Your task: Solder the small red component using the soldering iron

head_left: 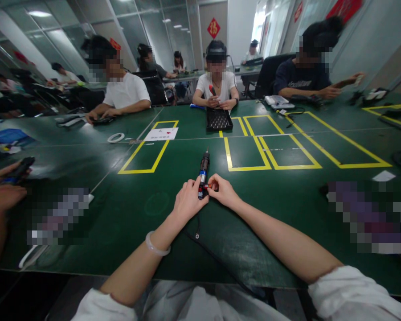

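Observation:
On the green table lies an electric screwdriver with its housing off, its thin bit pointing away from me. A silver and blue motor section shows in its middle, with small red and dark parts at the near end. My left hand is closed around that near end from the left. From the right, my right hand pinches a small red piece, perhaps a wire, against its side; the fingertips partly hide it. A black cable with a small ring runs back toward me.
Yellow tape marks rectangles on the table. A black tray of small parts stands in front of a person opposite. A white paper and a white tape roll lie at left. Another person's hand holds a dark tool at far left.

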`<control>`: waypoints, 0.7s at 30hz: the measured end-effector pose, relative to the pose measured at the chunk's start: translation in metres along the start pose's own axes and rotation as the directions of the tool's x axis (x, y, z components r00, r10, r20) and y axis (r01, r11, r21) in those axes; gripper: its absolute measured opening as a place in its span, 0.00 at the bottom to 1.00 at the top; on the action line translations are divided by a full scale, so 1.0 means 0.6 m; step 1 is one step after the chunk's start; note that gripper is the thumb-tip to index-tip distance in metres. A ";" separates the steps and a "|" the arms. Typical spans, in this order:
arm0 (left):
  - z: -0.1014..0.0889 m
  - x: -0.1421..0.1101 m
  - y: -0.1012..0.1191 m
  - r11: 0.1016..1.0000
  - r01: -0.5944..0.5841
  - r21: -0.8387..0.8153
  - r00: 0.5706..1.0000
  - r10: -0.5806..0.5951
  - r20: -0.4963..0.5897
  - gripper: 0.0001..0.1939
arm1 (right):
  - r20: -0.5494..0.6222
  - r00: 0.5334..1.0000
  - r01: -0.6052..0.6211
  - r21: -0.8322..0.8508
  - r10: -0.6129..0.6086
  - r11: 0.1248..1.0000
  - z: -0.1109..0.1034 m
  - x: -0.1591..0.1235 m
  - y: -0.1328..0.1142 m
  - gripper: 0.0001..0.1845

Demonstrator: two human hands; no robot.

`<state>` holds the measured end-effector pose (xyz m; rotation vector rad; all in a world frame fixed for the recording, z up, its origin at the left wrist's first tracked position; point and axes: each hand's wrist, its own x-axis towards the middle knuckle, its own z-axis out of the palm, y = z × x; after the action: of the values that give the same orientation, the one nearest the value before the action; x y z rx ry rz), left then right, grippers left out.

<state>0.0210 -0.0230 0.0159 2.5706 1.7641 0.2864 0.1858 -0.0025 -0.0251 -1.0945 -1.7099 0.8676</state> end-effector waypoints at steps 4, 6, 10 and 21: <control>0.000 -0.002 -0.003 1.000 0.004 0.010 1.000 -0.004 -0.005 0.33 | 0.044 0.999 0.035 -0.056 -0.032 0.998 0.000 -0.003 -0.005 0.07; 0.001 -0.002 -0.003 1.000 0.003 0.012 1.000 -0.003 -0.006 0.33 | 0.056 0.997 0.048 -0.078 -0.044 0.996 0.000 -0.004 -0.006 0.07; 0.001 -0.003 -0.003 1.000 0.006 0.003 1.000 -0.006 -0.013 0.33 | 0.053 0.996 0.075 -0.126 -0.069 0.989 0.000 -0.005 -0.003 0.06; 0.008 -0.005 -0.008 1.000 0.008 -0.026 1.000 -0.009 -0.021 0.34 | 0.094 0.988 0.134 -0.106 -0.125 0.985 -0.005 -0.003 -0.003 0.05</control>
<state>0.0165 -0.0235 0.0104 2.5510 1.7654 0.3346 0.1883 -0.0048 -0.0231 -1.0183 -1.8997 0.7549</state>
